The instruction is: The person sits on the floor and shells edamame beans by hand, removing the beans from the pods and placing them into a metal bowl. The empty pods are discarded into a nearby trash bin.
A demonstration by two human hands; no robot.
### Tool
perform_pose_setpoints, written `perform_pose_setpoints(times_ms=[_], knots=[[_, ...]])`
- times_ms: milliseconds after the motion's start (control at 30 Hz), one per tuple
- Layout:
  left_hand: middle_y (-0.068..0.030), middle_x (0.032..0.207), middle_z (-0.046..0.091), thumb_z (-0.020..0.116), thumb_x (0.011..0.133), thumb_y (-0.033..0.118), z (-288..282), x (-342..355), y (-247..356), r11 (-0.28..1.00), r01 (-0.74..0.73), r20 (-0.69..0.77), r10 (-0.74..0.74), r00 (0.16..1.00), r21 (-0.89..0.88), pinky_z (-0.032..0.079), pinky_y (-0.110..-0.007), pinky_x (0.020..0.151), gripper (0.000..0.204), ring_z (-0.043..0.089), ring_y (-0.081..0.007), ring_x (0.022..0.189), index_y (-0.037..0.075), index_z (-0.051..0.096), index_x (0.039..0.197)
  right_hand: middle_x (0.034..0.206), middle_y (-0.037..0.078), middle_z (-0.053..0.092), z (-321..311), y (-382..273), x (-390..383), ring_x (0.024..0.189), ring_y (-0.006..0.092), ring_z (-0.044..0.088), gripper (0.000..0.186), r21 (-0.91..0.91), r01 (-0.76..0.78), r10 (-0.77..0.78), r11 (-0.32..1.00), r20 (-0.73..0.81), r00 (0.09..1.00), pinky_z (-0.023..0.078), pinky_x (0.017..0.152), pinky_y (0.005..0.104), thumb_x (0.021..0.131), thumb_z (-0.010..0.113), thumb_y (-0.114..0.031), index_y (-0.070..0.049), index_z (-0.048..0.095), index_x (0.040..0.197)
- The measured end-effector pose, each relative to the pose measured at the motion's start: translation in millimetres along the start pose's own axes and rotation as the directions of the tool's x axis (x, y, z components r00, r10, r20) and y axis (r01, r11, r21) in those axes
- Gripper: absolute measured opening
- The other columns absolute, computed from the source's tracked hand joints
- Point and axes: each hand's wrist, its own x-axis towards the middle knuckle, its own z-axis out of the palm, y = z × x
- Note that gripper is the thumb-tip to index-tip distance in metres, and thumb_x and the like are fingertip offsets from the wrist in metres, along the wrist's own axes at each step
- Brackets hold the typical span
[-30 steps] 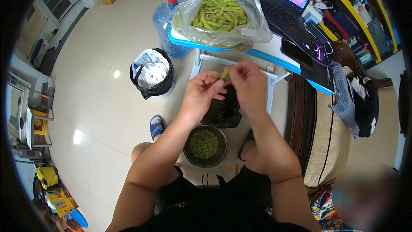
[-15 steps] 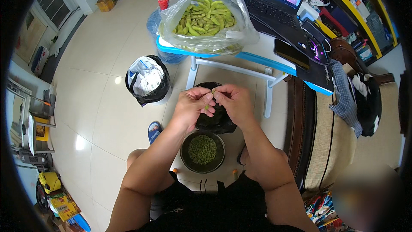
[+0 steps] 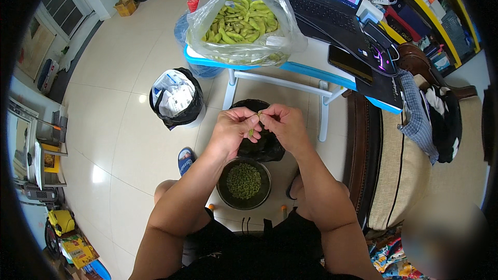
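Between my two hands is a green soybean pod (image 3: pixel 251 132), mostly covered by fingers. My left hand (image 3: pixel 236 128) is closed round it, its lower part showing below the fingers. My right hand (image 3: pixel 282 126) pinches the pod's upper end with thumb and forefinger. Both hands hover over a black plastic bag (image 3: pixel 259 148) on the floor. Just nearer to me stands a metal bowl (image 3: pixel 222 193) with many shelled green beans (image 3: pixel 244 180) in it. Ahead, a clear plastic bag (image 3: pixel 207 52) full of green pods (image 3: pixel 241 23) rests on a small table.
The white table (image 3: pixel 314 59) with a blue edge also carries a laptop (image 3: pixel 321 8) and a phone (image 3: pixel 350 65). Left of its legs stands a black-lined bin (image 3: pixel 193 105) with white waste. A brown sofa (image 3: pixel 410 176) with clothes lies on the right. My slippered foot (image 3: pixel 185 161) is left of the bowl.
The view has shifted slightly, so the table and bag appear a little further left. Both hands stay together on the pod, with only slight finger movement.
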Motion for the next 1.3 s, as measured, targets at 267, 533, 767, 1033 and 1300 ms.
perform_pose_setpoints(times_ms=[267, 533, 767, 1033, 1300], knots=[[-0.0083, 0.071, 0.063, 0.061, 0.087, 0.008, 0.5, -0.1, -3.0, 1.000, -0.007, -0.011, 0.008, 1.000, 0.016, 0.048, -0.026, 0.051, 0.009, 0.059, -0.0163, 0.056, -0.001, 0.062, 0.083, 0.068, 0.009, 0.066, -0.1, -7.6, -1.6, 0.058, 0.0103, 0.057, 0.015, -0.063, 0.014, -0.015, 0.998, -0.013, 1.000, 0.046, 0.056, 0.0269, 0.079, 0.065, -0.013, 0.002, 0.065, 0.080], [-0.0080, 0.071, 0.062, 0.061, 0.087, 0.006, 4.0, -0.1, -2.2, 0.998, -0.049, -0.063, 0.052, 0.997, 0.050, 0.047, -0.026, 0.052, 0.010, 0.058, -0.0151, 0.055, -0.001, 0.062, 0.080, 0.068, 0.009, 0.065, 9.3, -7.7, 1.0, 0.059, 0.0107, 0.057, 0.015, -0.037, -0.045, 0.043, 0.998, -0.063, 0.997, 0.045, 0.055, 0.0272, 0.076, 0.065, -0.012, 0.002, 0.063, 0.076], [-0.0078, 0.070, 0.062, 0.061, 0.087, 0.006, 1.6, 0.7, -4.6, 0.996, -0.072, -0.083, 0.077, 0.994, 0.060, 0.047, -0.025, 0.052, 0.011, 0.057, -0.0146, 0.055, -0.001, 0.062, 0.079, 0.063, 0.001, 0.059, 16.0, -10.7, 2.3, 0.057, 0.0052, 0.050, 0.006, 0.104, -0.048, 0.054, 0.993, -0.054, 0.997, 0.038, 0.050, 0.0221, 0.075, 0.061, 0.000, 0.001, 0.061, 0.070], [-0.0087, 0.070, 0.062, 0.058, 0.088, 0.005, 3.7, 2.0, -7.5, 0.990, -0.094, -0.112, 0.106, 0.988, 0.106, 0.048, -0.026, 0.053, 0.012, 0.059, -0.0155, 0.056, -0.002, 0.062, 0.079, 0.060, 0.007, 0.061, 21.4, -20.1, 2.7, 0.051, 0.0109, 0.058, 0.012, 0.105, -0.082, 0.095, 0.991, -0.120, 0.988, 0.045, 0.046, 0.0268, 0.070, 0.066, -0.004, 0.004, 0.057, 0.067], [-0.0092, 0.069, 0.062, 0.057, 0.088, 0.004, 1.8, 4.0, -7.4, 0.993, -0.079, -0.110, 0.088, 0.990, 0.086, 0.047, -0.025, 0.053, 0.012, 0.059, -0.0156, 0.057, -0.003, 0.062, 0.079, 0.056, 0.009, 0.057, 28.4, -20.1, 3.0, 0.044, 0.0118, 0.054, 0.013, 0.289, -0.047, 0.089, 0.956, -0.136, 0.987, 0.042, 0.038, 0.0263, 0.070, 0.064, 0.002, 0.005, 0.054, 0.063]])
